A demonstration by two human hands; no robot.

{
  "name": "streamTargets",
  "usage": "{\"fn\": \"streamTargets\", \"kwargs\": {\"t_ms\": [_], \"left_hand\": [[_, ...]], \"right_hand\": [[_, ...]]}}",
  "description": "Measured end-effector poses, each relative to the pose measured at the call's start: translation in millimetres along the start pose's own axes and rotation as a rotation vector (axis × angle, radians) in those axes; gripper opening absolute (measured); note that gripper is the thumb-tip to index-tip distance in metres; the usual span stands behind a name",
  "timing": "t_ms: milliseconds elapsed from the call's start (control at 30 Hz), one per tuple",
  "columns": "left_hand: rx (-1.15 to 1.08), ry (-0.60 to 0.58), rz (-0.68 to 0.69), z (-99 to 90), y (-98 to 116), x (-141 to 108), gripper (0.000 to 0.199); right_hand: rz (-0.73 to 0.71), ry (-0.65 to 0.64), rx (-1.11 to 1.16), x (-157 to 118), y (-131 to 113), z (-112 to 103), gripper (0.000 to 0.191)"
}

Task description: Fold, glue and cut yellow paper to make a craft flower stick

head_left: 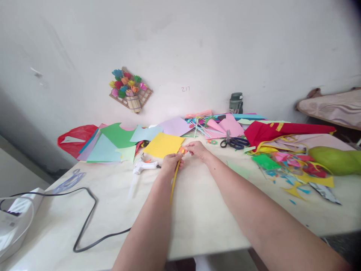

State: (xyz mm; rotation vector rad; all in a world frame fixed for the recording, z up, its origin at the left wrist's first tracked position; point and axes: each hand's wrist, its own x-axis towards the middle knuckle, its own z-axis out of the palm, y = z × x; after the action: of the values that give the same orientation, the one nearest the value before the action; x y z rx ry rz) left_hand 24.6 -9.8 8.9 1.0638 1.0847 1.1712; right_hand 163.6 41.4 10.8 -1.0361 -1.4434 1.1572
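Observation:
My left hand [170, 164] is closed around a narrow yellow paper strip [175, 180], which hangs down from the fingers toward the table's front. Just beyond its fingertips is a small orange paper piece [182, 150] with a bit of yellow on it. From the right, my right hand [197, 150] pinches at the edge of this orange piece, its fingertips close together. A yellow paper sheet [163, 145] lies behind my left hand. Beside that hand, on the left, rests a white glue gun [145, 166]. The orange piece's exact shape is too small to make out.
Coloured sheets [118, 137] and a red bag [76, 140] lie at the back left. Dark-handled scissors [234, 142], a red cloth [262, 135], paper scraps [299, 169] and a green fruit [329, 160] are right. A black cord [91, 210] crosses the left side.

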Motion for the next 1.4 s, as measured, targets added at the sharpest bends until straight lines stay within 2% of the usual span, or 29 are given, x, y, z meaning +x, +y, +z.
{"fn": "streamTargets", "kwargs": {"t_ms": [567, 833, 1033, 1200, 1400], "left_hand": [[0.009, 0.012, -0.032, 3.9, 5.1, -5.4, 0.026], [0.001, -0.015, -0.037, 4.0, 3.8, -4.8, 0.023], [0.008, -0.005, -0.035, 4.4, 3.9, -4.5, 0.024], [0.005, -0.001, -0.029, 5.3, 3.9, -4.2, 0.025], [0.015, 0.002, -0.023, 5.6, 4.1, -4.2, 0.027]], "right_hand": [[0.008, -0.002, 0.031, -3.1, -3.2, 0.0, 0.012], [0.061, -0.09, 0.098, -7.3, -5.7, -1.0, 0.012], [0.109, -0.093, 0.134, -5.7, -5.2, -0.6, 0.017], [0.137, -0.147, 0.179, -3.9, -1.5, -1.2, 0.024], [0.18, -0.171, 0.189, -1.9, 2.4, -3.0, 0.025]]}}
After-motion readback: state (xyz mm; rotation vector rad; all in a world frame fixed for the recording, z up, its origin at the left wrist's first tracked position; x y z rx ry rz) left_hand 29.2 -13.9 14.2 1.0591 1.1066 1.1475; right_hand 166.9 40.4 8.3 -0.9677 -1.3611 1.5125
